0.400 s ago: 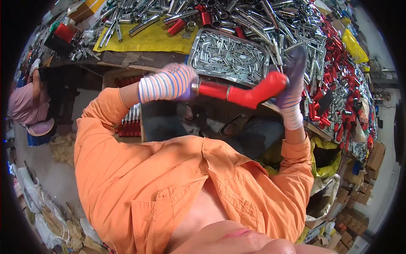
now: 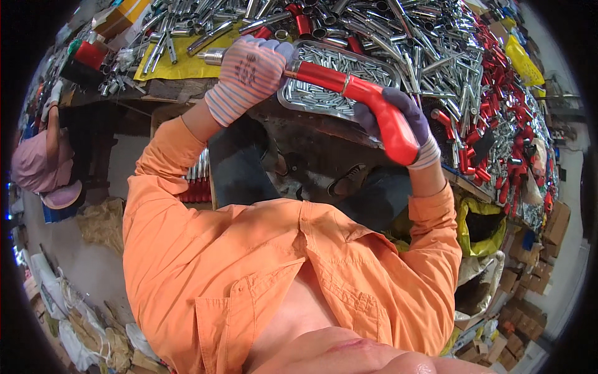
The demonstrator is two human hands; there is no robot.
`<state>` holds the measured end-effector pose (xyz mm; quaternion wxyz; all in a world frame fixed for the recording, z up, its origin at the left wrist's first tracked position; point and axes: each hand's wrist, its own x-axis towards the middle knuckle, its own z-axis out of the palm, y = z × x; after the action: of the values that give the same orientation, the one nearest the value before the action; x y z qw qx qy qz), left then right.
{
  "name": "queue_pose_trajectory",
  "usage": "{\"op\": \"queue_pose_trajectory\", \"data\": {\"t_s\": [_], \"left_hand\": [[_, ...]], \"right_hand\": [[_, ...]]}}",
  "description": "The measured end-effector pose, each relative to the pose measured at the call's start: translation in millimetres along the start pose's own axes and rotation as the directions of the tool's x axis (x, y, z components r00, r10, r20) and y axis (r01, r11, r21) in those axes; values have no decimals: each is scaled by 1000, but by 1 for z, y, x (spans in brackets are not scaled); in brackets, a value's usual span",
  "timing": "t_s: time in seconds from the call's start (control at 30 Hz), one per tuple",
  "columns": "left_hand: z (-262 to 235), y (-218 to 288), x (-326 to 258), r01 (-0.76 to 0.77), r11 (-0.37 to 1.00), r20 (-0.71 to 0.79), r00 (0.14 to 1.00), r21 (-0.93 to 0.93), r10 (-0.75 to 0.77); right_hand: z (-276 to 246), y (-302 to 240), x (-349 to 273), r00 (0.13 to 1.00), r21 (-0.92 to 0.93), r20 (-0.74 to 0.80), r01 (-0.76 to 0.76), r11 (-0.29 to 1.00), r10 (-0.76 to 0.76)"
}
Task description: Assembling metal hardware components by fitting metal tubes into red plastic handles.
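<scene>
A red tool (image 2: pixel 321 76) with a bent, bulbous handle and a shiny metal shaft end is held across in front of me, over the near edge of the bench. My left hand (image 2: pixel 255 71), in a striped work glove, is closed round its metal part, and a ridged metal tip (image 2: pixel 213 57) pokes out to the left. My right hand (image 2: pixel 403 112), in a purple-palmed glove, has its fingers wrapped about the red handle from behind. Beneath the tool lies a metal tray (image 2: pixel 291 110) full of short silvery pins (image 2: pixel 321 95).
Heaped chrome tubes (image 2: pixel 374 37) cover the far bench, partly on a yellow sheet (image 2: pixel 171 65). Red parts (image 2: pixel 498 134) pile up at the right. Below left is a crate of red-handled pieces (image 2: pixel 198 190). A yellow sack (image 2: pixel 483 234) stands right; another person (image 2: pixel 47 156) is at far left.
My left hand has moved up and slightly left. My right hand has shifted from the handle's tip to round the handle, whose bulbous end now points down toward me.
</scene>
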<state>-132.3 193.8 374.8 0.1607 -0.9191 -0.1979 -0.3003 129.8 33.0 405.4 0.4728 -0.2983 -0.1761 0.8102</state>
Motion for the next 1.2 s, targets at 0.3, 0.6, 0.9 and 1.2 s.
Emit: {"op": "queue_pose_trajectory", "data": {"t_s": [0.3, 0.6, 0.9, 1.2], "left_hand": [[1, -26, 3, 893, 193, 900, 355, -406, 251], [29, -16, -17, 866, -42, 867, 498, -498, 11], [43, 40, -24, 831, -320, 853, 510, -454, 113], [33, 50, -29, 709, -656, 819, 521, -258, 240]], "right_hand": [[-17, -61, 38, 597, -114, 782, -145, -983, -178], [-61, -44, 91, 648, -495, 505, -323, -807, -569], [-79, -27, 161, 461, -740, -326, 419, 526, -825], [-59, -12, 118, 372, -987, 67, 160, -7, -926]]}}
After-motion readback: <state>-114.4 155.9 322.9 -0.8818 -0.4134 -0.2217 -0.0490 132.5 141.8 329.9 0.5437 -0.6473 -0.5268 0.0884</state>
